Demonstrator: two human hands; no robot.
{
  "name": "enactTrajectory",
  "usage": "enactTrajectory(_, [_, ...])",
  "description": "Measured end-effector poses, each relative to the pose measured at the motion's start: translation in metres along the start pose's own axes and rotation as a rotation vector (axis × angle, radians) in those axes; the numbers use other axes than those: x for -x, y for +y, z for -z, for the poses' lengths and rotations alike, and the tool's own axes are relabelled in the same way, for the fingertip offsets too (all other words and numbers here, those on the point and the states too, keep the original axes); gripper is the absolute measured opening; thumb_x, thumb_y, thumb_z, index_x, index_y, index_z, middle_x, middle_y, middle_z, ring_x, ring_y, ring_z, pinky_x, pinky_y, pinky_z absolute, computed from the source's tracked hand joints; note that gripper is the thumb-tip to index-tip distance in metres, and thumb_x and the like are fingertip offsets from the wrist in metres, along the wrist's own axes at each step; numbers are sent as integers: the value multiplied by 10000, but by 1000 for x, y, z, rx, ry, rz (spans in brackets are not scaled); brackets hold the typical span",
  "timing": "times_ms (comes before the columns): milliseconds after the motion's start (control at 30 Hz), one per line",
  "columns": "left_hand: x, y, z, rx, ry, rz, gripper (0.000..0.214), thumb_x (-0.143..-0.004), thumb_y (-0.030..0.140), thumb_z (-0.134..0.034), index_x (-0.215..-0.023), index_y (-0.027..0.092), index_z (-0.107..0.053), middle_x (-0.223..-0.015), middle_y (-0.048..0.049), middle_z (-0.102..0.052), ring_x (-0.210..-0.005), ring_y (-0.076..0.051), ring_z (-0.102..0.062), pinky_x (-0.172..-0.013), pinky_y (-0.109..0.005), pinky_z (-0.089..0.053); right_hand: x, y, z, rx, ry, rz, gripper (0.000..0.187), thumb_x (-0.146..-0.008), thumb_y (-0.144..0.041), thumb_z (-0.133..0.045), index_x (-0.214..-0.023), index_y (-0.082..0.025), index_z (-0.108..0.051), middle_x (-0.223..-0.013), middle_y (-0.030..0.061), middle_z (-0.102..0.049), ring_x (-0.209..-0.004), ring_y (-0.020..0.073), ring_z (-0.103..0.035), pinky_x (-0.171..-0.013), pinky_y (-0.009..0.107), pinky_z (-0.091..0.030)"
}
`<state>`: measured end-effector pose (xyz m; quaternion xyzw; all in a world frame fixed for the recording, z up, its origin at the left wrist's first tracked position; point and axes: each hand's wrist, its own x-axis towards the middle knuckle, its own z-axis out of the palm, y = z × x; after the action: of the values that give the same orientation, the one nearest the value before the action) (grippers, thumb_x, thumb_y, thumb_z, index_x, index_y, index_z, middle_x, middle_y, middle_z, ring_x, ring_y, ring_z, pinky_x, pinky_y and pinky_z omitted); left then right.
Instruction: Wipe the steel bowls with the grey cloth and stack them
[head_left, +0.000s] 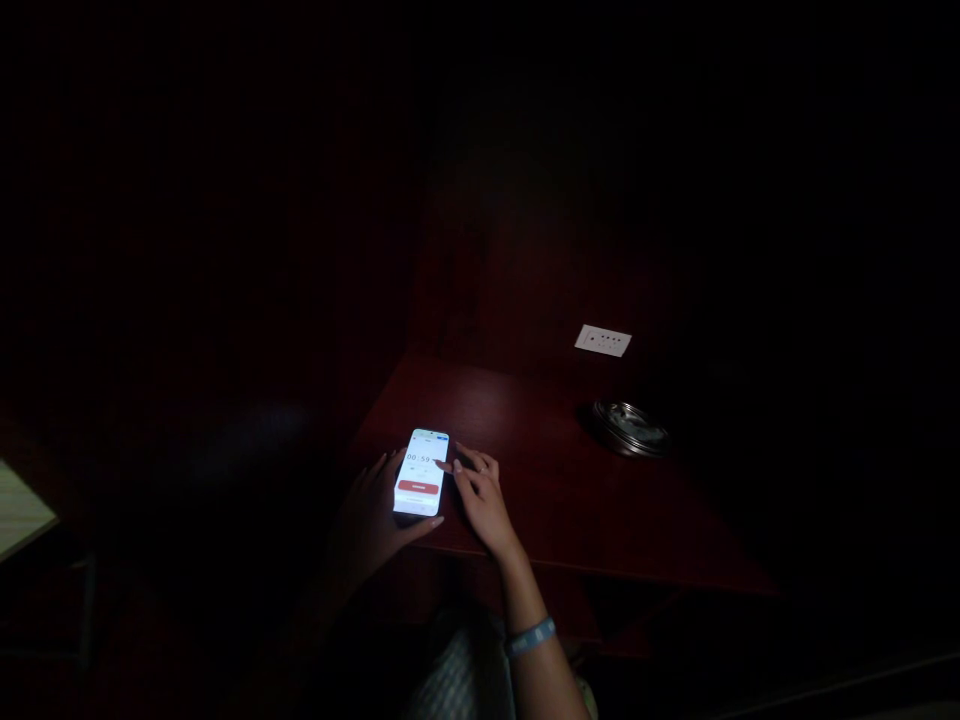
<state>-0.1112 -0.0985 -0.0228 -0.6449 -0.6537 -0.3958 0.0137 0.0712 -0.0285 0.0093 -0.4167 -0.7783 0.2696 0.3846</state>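
A smartphone (420, 475) glows brightly at the near left of the dark red table. Its screen reads 00:59 and has a red button below the digits. My left hand (379, 525) grips it, with the thumb along its lower edge and the fingers at its left side, mostly in shadow. From the right, my right hand (484, 500) reaches in with the index finger stretched over the screen near the digits. Whether that fingertip touches the glass, I cannot tell. The other right fingers are spread beside the phone and hold nothing.
The dark red tabletop (540, 500) meets a wall with a white socket plate (603, 340). A round, shiny metal dish (631, 430) sits on the right side. At far left is a pale surface (22, 510). Much of the room is too dark to make out.
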Motion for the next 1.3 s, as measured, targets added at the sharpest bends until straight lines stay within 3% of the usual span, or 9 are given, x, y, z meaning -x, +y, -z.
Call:
enactTrajectory(333, [-2, 2, 3, 31, -13, 12, 963, -709, 491, -807, -1522, 231, -359, -1499, -163, -558, -1408, -372, -502, -1156, -543, -398, -1, 0, 3, -33, -77, 17, 349, -1037, -434, -475, -1031, -375, -819, -1438, -4, -634, -1363, 246, -470, -1211, 511, -374])
enactTrajectory(633, [0, 0, 1, 5, -14, 7, 955, -727, 507, -794, -1524, 223, -353, -1506, -166, -548, -1412, -372, -497, -1157, -532, -404, 1, 0, 3, -25, -73, 3, 394, -1025, -528, -473, -1031, -349, -824, -1540, 18, -544, -1408, 264, -466, -1221, 537, -360])
enactTrajectory(833, [0, 1, 1, 5, -11, 6, 955, -733, 507, -794, -1525, 214, -348, -1500, -173, -554, -1413, -372, -497, -1157, -534, -400, 1, 1, 2, -10, -128, -75, 382, -1010, -534, -503, -1071, -327, -818, -1523, 55, -563, -1540, 272, -330, -1238, 580, -306])
enactTrajectory(967, [0, 0, 1, -4, -20, 5, 953, -725, 515, -793, -1518, 212, -360, -1504, -179, -552, -1413, -380, -495, -1156, -546, -397, 2, -2, 3, -30, -151, -69, 418, -1031, -547, -441, -1163, -344, -782, -1453, 35, -630, -1517, 241, -386, -1234, 549, -339])
enactTrajectory(1100, [0, 0, 1, -6, -20, 1, 935, -735, 517, -783, -1517, 220, -366, -1500, -174, -555, -1413, -379, -494, -1152, -552, -401, 3, -6, 4, -41, -174, -66, 464, -1052, -550, -367, -1290, -353, -712, -1498, 19, -587, -1496, 229, -423, -1238, 526, -344])
enactTrajectory(1300, [-1, 0, 2, -9, -16, -5, 922, -712, 509, -798, -1501, 241, -404, -1490, -152, -569, -1399, -382, -508, -1135, -543, -426, 2, -6, 4, -8, -204, 1, 439, -1060, -533, -360, -1259, -384, -722, -1483, 6, -599, -1447, 214, -494, -1257, 542, -289])
